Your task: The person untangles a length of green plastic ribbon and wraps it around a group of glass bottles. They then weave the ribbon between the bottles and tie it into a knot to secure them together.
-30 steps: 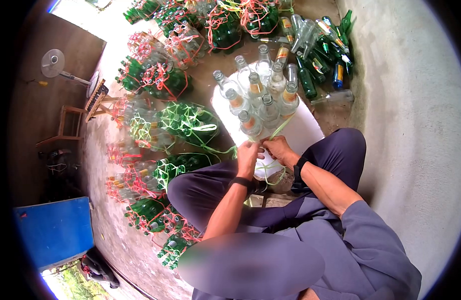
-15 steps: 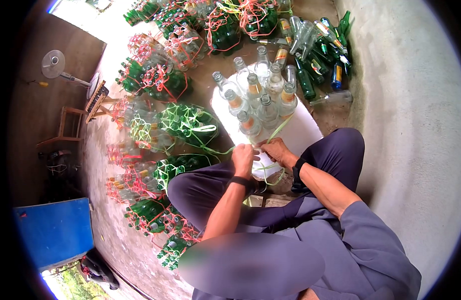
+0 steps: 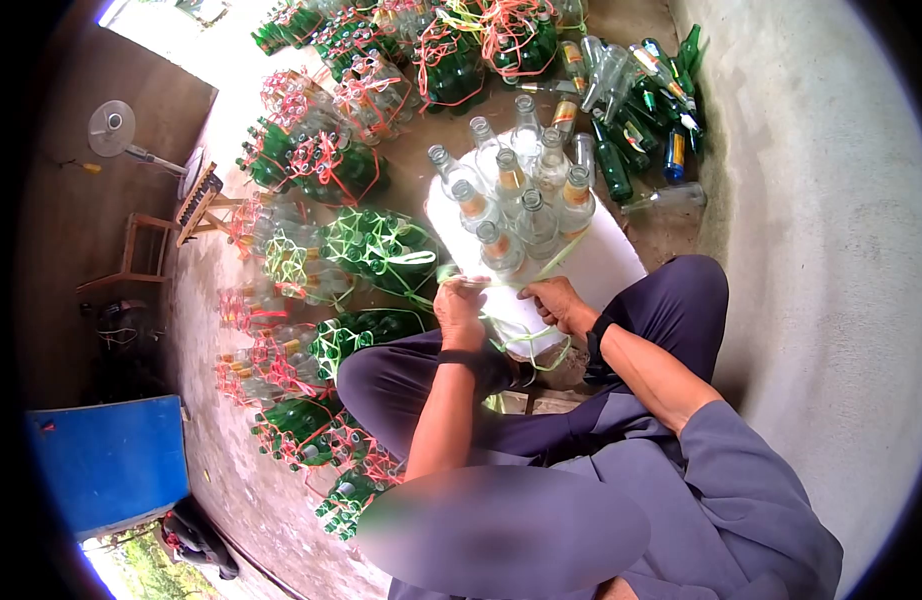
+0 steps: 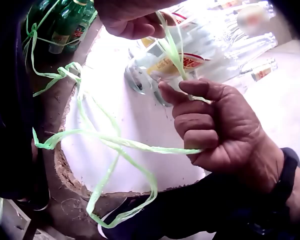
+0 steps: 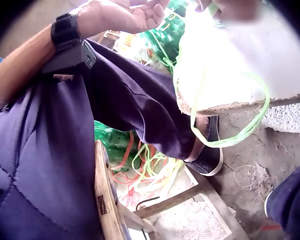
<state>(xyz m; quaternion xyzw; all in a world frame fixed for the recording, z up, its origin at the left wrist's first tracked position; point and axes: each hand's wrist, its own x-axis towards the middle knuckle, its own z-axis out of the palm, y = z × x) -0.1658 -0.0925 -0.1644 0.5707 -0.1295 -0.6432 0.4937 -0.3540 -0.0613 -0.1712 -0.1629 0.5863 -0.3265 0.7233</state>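
Several clear glass bottles (image 3: 533,222) stand upright in a tight cluster on a white slab (image 3: 606,265). A pale green plastic strap (image 4: 174,52) runs along the near side of the cluster. My right hand (image 3: 559,302) pinches the strap just in front of the bottles; its curled fingers (image 4: 195,122) also hold a trailing length. To its left, at the slab's edge, my left hand (image 3: 461,312) grips another part of the strap. Loose strap (image 5: 264,107) loops down over the slab's near edge.
Bundles of green bottles (image 3: 376,240) and clear ones, tied with green or red strap, line the floor to the left and back. Loose bottles (image 3: 611,160) lie in a heap beside the concrete wall (image 3: 811,200). A wooden frame (image 5: 177,200) is low near the feet.
My left hand has moved left, away from the right hand, drawing strap with it. The right hand stays nearly in place by the bottles.
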